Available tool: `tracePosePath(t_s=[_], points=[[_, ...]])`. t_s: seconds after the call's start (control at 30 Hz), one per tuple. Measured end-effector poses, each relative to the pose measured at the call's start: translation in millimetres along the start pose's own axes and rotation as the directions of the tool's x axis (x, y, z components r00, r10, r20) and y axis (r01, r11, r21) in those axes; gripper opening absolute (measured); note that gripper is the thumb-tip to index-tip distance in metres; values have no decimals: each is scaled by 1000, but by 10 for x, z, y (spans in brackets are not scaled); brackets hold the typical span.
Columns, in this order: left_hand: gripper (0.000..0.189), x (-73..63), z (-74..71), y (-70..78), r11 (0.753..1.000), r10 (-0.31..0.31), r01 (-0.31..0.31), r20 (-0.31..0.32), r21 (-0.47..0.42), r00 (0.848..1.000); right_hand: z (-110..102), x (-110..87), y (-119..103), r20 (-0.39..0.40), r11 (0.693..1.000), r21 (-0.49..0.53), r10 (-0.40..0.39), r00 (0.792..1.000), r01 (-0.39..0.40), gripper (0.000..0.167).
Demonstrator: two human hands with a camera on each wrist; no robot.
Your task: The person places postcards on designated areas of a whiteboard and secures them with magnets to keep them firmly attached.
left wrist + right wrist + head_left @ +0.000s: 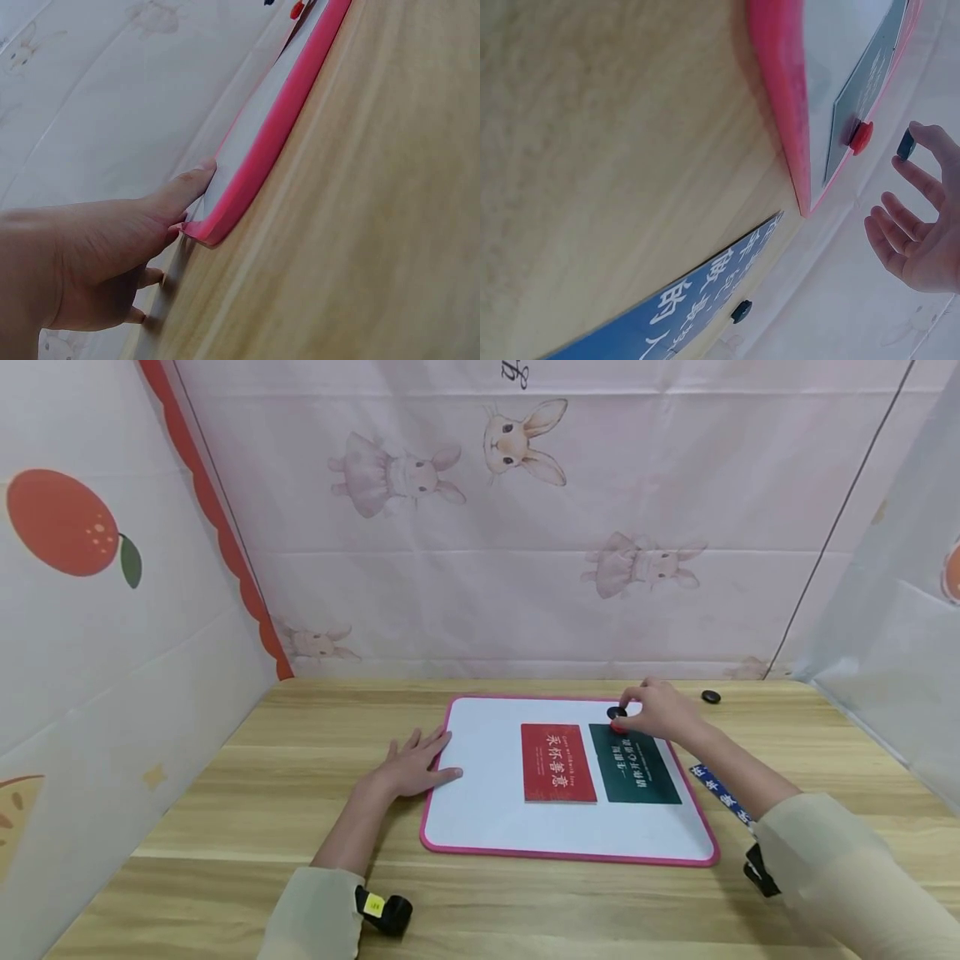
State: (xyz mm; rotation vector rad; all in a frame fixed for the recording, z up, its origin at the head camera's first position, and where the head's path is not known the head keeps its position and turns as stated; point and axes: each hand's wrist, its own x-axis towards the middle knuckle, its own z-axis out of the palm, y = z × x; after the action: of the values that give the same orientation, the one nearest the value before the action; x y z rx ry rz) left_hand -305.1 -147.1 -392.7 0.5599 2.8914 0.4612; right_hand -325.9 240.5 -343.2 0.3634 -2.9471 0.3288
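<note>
A whiteboard (480, 827) with a pink rim lies on the table. My left hand (411, 766) rests at its left edge, fingers spread and thumb on the white surface. On the board are a red card (558, 764) and, to its right, a dark green card (637, 768). A red round magnet (862, 138) sits at the green card's far edge. Just above that magnet, my right hand (660, 708) pinches a black round magnet (905, 145) between thumb and index finger, apart from the board; the other fingers are loosely bent.
Another black magnet (711, 697) lies on the table beyond the board's far right corner. A blue card with white characters (697, 300) lies right of the board, partly hidden by the right forearm in the head view. Printed sheets (450, 610) hang behind the wooden table.
</note>
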Motion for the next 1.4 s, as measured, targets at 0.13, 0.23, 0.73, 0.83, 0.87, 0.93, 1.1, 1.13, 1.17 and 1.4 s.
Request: tracePosePath(t_s=[0.13, 0.23, 0.73, 0.83, 0.87, 0.93, 1.1, 1.13, 1.17, 1.4], points=[[78, 4, -7, 2, 1000, 2, -2, -4, 4, 1000, 21, 18, -13, -5, 1000, 2, -11, 1000, 11, 40], [78, 1, -13, 2, 1000, 7, -7, -5, 1, 1000, 34, 26, -32, -8, 1000, 2, -15, 1000, 15, 41], [78, -5, -13, -8, 1000, 4, -4, 0, 7, 1000, 76, 65, -143, -11, 1000, 7, -24, 1000, 24, 40], [78, -6, -14, -9, 1000, 2, -2, -1, 4, 1000, 85, 78, -164, -9, 1000, 4, -27, 1000, 27, 39], [78, -7, -14, -9, 1000, 5, -5, -4, 1, 1000, 90, 82, -170, -7, 1000, 5, -26, 1000, 26, 39], [78, -10, -17, -7, 1000, 2, -2, -2, -1, 1000, 104, 95, -184, -6, 1000, 2, -31, 1000, 31, 39], [78, -15, -26, -1, 1000, 6, -6, -5, -6, 1000, 128, 132, -229, -15, 999, 5, -42, 999, 42, 39], [78, -16, -26, 0, 1000, 6, -6, -5, -7, 1000, 129, 137, -240, -15, 999, 10, -46, 999, 47, 39], [78, -16, -26, 1, 1000, 8, -8, -5, -8, 1000, 133, 144, -248, -15, 999, 14, -48, 999, 48, 39], [78, -4, -15, 4, 1000, 8, -8, -6, -8, 1000, 164, 180, -297, -22, 998, 18, -57, 998, 57, 38]])
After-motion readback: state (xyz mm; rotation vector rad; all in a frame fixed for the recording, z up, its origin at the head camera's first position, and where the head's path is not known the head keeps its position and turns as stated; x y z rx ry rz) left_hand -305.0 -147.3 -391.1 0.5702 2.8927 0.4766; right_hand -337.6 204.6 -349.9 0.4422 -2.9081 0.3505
